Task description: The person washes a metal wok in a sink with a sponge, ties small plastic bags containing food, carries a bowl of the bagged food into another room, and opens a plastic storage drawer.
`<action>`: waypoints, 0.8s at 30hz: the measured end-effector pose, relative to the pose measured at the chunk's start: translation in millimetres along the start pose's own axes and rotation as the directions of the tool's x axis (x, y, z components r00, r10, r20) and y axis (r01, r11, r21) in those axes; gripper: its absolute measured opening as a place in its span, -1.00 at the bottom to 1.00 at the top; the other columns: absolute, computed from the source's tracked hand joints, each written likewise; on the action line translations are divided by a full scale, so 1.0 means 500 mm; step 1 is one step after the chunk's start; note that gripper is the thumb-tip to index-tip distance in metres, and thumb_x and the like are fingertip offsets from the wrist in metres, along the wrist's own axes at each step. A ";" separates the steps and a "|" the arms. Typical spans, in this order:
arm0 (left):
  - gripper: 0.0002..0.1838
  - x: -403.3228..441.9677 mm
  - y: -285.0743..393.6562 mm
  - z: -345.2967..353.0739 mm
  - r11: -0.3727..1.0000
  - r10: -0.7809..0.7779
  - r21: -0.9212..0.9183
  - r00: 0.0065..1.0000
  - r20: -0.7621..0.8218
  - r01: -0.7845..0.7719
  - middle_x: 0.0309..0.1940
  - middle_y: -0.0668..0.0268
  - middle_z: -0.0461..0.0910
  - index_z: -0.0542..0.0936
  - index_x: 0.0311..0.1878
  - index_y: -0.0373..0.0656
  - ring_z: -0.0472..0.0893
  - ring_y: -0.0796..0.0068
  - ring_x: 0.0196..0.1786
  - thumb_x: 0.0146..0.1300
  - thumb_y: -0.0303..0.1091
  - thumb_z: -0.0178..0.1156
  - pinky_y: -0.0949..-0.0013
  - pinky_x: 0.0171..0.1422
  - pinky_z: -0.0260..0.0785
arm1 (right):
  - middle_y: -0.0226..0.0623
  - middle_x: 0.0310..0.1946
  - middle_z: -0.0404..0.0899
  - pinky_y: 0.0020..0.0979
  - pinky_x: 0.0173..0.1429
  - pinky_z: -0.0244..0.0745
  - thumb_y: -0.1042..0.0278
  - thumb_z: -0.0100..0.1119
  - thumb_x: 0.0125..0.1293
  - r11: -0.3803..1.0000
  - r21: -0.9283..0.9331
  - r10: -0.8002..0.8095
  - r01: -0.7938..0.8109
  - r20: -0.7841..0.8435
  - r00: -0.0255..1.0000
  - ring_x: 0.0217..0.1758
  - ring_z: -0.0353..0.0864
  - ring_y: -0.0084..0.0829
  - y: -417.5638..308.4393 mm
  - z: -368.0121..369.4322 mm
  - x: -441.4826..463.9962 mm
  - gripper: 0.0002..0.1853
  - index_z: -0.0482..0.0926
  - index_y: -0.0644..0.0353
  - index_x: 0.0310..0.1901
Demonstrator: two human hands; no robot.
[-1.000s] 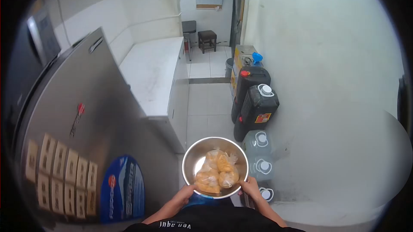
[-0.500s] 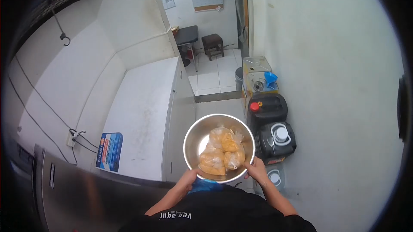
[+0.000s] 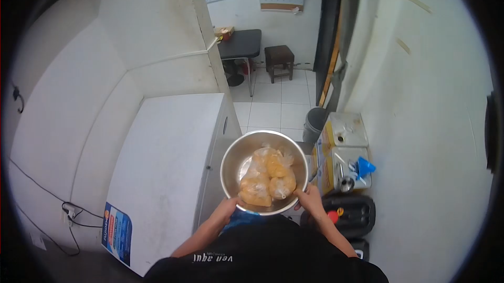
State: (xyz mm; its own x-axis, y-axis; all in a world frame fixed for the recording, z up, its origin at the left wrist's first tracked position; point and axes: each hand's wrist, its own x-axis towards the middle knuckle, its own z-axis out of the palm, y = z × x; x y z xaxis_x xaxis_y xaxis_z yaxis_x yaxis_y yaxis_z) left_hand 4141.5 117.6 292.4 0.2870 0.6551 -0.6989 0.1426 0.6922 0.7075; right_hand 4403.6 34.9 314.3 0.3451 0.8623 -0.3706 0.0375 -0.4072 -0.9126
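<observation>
A round steel bowl [image 3: 231,149] is held level in front of my body. Several knotted clear plastic bags of orange-yellow food [image 3: 257,186] lie inside it. My left hand [image 3: 228,207] grips the bowl's rim at the lower left, and my right hand [image 3: 310,199] grips it at the lower right. Both thumbs are at the rim, while the other fingers are mostly hidden beneath the bowl. Something blue [image 3: 241,220] shows just under the bowl, against my black shirt.
A white chest freezer [image 3: 163,162] stands on the left. Along the right wall are metal tins [image 3: 349,130], a blue funnel [image 3: 365,167], black jerrycans [image 3: 357,215] and a grey bin [image 3: 314,124]. Ahead are a dark table [image 3: 241,42] and a stool [image 3: 279,57].
The view has moved forward past the steel refrigerator and along the freezer. The table, stool and tins appear nearer. Both hands still hold the bowl, with the bags in it.
</observation>
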 end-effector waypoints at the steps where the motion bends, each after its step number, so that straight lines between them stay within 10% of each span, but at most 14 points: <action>1: -0.73 0.052 0.037 0.031 0.999 -0.034 -0.002 0.998 0.046 0.034 -0.51 0.23 0.57 0.56 -0.25 -0.31 0.57 0.44 -0.58 -0.04 -0.40 0.09 0.41 -0.52 0.45 | -0.18 -0.59 0.58 -0.49 -0.70 0.43 0.48 0.05 0.10 0.999 0.043 -0.004 0.004 -0.009 1.000 -0.72 0.54 -0.45 -0.003 -0.032 0.058 -0.76 0.52 0.47 -0.23; 14: -0.61 0.776 0.550 0.339 0.994 0.067 0.075 0.991 0.117 -0.076 -0.27 0.11 0.60 0.54 -0.12 -0.39 0.59 0.34 -0.30 -0.03 -0.36 0.13 0.40 -0.21 0.44 | -0.13 -0.63 0.57 -0.40 -0.68 0.47 0.42 0.04 0.07 0.993 -0.056 -0.109 0.100 -0.200 0.974 -0.69 0.58 -0.34 -0.141 -0.321 0.921 -0.78 0.55 0.46 -0.38; 24: -0.65 1.015 0.882 0.389 0.960 0.131 -0.220 0.973 -0.191 -0.173 -0.39 0.18 0.58 0.55 -0.20 -0.41 0.56 0.41 -0.35 -0.06 -0.39 0.09 0.45 -0.31 0.38 | -0.11 -0.32 0.59 -0.36 -0.31 0.62 0.40 0.14 0.12 1.000 0.008 -0.022 0.020 0.230 0.973 -0.35 0.66 -0.37 -0.446 -0.316 1.427 -0.59 0.40 0.38 0.00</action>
State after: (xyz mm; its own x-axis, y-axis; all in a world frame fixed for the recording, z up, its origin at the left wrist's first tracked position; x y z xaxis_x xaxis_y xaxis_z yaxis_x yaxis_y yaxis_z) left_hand 4534.1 696.3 270.3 0.1171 0.7861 -0.6069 -0.1215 0.6179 0.7768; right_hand 4789.9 693.3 280.8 0.1190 0.9170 -0.3806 0.0373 -0.3872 -0.9212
